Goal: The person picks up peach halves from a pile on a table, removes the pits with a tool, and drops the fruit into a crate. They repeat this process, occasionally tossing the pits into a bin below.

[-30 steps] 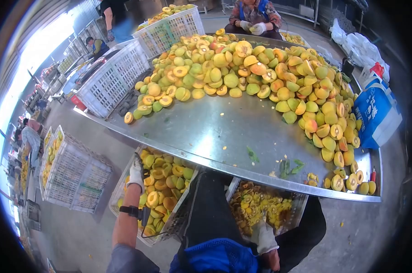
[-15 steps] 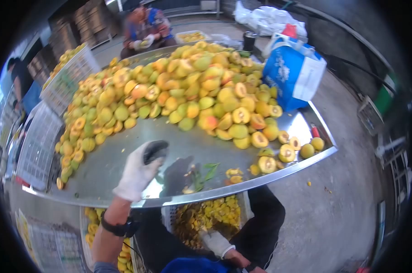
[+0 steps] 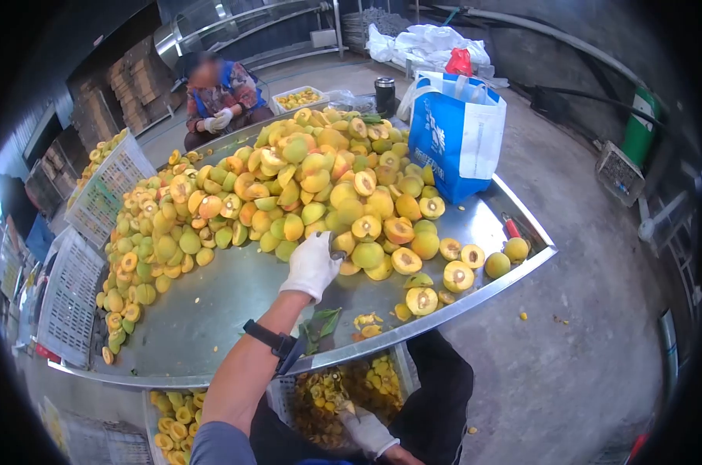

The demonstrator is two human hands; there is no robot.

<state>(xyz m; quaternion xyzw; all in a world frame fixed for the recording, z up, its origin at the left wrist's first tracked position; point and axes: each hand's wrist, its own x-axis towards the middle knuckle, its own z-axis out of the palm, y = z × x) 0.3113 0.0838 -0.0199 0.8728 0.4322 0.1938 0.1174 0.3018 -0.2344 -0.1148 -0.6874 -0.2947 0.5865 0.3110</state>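
Note:
A large pile of yellow-green peaches (image 3: 320, 167), many cut in half with the pit showing, covers the metal table (image 3: 204, 310). My left hand (image 3: 312, 267), in a white glove with dark fingertips, is at the near edge of the pile. Its fingers are apart beside a peach, touching the fruit; the tips are partly hidden. Below the table edge, my right hand (image 3: 366, 430), also gloved, is closed over a crate (image 3: 407, 370) of fruit pieces between my knees. A small pale thing shows at its fingertips, too small to name.
A blue and white bag (image 3: 463, 139) and a dark cup (image 3: 384, 97) stand at the table's far side. A red-handled tool (image 3: 512, 225) lies near the right rim. White crates (image 3: 70, 298) line the left. A person (image 3: 219, 97) sits across the table.
My left hand has moved forward and right, from over bare metal to the pile's edge. My right hand stays low at the crate. The view has shifted.

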